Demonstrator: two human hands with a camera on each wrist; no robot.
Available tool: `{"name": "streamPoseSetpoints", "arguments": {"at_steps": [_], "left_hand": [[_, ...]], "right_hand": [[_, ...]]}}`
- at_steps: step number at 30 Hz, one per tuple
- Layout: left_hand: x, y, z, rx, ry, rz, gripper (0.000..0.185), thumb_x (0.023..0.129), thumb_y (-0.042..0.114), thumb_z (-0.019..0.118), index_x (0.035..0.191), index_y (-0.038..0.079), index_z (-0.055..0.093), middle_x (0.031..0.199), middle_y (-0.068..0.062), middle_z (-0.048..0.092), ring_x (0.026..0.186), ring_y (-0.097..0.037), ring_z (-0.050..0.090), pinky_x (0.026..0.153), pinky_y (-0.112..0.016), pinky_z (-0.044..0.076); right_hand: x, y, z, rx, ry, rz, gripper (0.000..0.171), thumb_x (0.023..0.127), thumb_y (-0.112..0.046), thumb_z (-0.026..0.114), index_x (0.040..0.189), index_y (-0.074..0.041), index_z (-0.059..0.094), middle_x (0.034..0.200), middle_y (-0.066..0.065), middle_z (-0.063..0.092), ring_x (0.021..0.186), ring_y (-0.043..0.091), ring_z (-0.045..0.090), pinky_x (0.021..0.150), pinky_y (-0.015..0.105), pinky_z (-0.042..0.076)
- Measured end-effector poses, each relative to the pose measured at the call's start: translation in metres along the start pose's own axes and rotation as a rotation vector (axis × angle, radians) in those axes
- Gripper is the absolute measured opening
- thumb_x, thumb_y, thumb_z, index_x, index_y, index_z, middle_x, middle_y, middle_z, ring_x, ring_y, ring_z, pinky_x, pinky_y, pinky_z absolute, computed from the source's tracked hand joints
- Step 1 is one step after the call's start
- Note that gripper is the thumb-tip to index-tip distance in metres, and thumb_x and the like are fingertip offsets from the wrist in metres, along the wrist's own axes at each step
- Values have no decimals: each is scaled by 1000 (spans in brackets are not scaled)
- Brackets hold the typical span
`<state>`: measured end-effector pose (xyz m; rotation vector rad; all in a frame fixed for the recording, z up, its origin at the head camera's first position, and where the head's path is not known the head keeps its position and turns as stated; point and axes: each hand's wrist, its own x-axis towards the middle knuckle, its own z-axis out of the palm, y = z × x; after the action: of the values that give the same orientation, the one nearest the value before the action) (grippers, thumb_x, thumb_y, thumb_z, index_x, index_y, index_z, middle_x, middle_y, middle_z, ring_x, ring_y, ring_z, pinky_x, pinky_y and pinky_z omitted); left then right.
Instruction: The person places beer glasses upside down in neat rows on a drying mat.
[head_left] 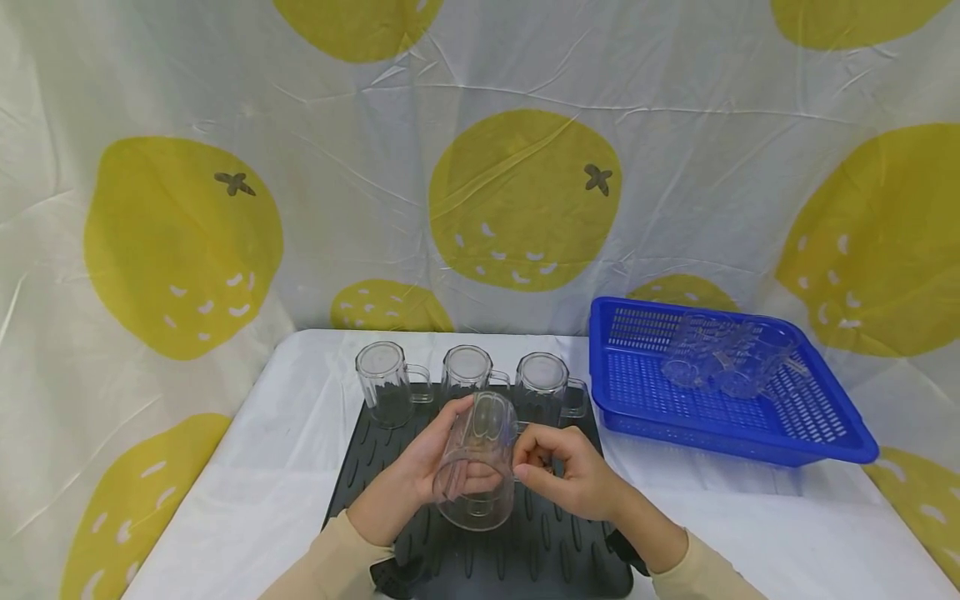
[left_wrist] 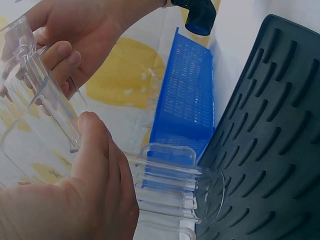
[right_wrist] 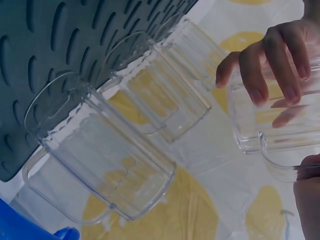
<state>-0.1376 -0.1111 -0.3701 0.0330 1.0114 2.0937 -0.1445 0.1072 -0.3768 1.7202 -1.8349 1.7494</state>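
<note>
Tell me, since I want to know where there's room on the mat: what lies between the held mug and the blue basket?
In the head view, only bare dark mat and white table separate the held mug from the blue basket; nothing stands there.

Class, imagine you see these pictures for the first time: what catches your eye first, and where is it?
First the clear mug held in both hands, the left hand round its body and the right hand at its handle, above the dark ridged mat. Behind it three mugs stand upside down in a row on the mat. To the right a blue basket holds more clear mugs.
</note>
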Motion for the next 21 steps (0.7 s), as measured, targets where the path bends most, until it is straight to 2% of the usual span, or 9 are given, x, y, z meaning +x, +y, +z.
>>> {"name": "streamPoseSetpoints", "arguments": {"at_steps": [3,5,7,11,14,16,18,21], "left_hand": [[2,-1,-2,51,51,5,78,96,59,38,137,-6,38,104,-12,65,91,-19,69,75,-26,56],[3,-2,-5,103,71,14,85,95,61,37,145,-7,28,114,-15,60,99,-20,66,78,-27,55],[3,-3,-8,151,79,26,88,95,62,35,148,-8,24,124,-19,55,108,-24,62,82,-30,54],[5,-5,-12,233,102,57,88,97,61,32,147,-10,23,139,-28,44,124,-37,51,95,-39,49],[5,-6,-14,243,131,74,89,97,60,34,147,-12,18,144,-35,35,131,-46,40,105,-48,39],[5,-5,-15,220,144,88,90,97,58,37,147,-12,13,146,-38,31,133,-48,37,107,-52,34],[5,-5,-17,190,152,97,88,97,57,39,147,-12,14,143,-36,36,130,-46,43,106,-51,37],[5,-3,-19,184,159,137,81,99,54,40,146,-9,20,131,-27,52,116,-36,58,96,-44,48]], "right_hand": [[0,1,-1,-53,-17,-28,5,92,0,60,96,-3,59,68,4,52,54,13,44,50,18,43],[0,1,-2,-101,-19,-45,4,93,-7,61,96,-3,59,72,4,55,59,12,48,54,19,46],[1,0,-3,-136,-11,-53,6,94,-10,61,96,-4,60,76,3,58,65,11,52,58,22,49],[4,-4,-8,-172,39,-70,7,90,-4,62,96,-4,62,83,5,62,73,14,57,65,28,52],[7,-6,-12,-183,88,-95,10,88,0,61,98,-3,62,85,6,63,76,16,59,68,31,53],[7,-7,-15,-193,120,-106,9,91,-2,60,99,-2,61,87,6,62,78,17,59,71,30,53],[7,-8,-18,-197,152,-114,10,94,-7,58,100,0,61,89,7,63,81,18,60,75,30,52],[6,-8,-21,-193,200,-128,16,98,-12,57,100,3,62,91,8,63,84,19,59,78,28,51]]}}
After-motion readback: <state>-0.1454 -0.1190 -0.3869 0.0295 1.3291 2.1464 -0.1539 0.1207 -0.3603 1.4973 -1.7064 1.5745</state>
